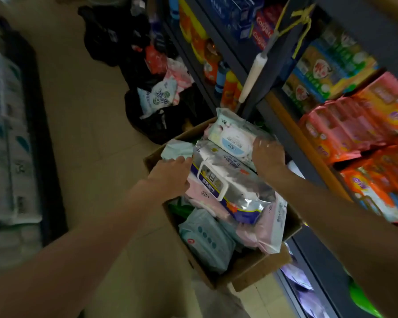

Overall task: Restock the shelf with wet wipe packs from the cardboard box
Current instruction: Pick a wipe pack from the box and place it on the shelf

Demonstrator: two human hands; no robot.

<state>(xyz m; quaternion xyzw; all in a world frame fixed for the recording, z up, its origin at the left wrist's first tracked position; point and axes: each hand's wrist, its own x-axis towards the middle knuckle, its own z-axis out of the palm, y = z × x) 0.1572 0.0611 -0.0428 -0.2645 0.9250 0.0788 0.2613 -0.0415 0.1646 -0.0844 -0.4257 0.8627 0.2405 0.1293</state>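
Head view: silver wipe pack point(230, 180) lies diagonally across the cardboard box point(257, 269).

Cardboard box point(246, 269) on tiled floor point(90, 125)

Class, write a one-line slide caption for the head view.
Both hands, left and right, reach into a cardboard box of wet wipe packs beside stocked shelves.

Dim indoor scene with soft, low light and no hard shadows. A silver wipe pack point(237, 180) catches a pale sheen of glare near the centre. The wide-angle lens bends the shelf point(285, 134) uprights and stretches the forearms at the lower corners. Edges are smeared and blurry, especially the stacked packs at left point(7, 134); the middle is sharper.
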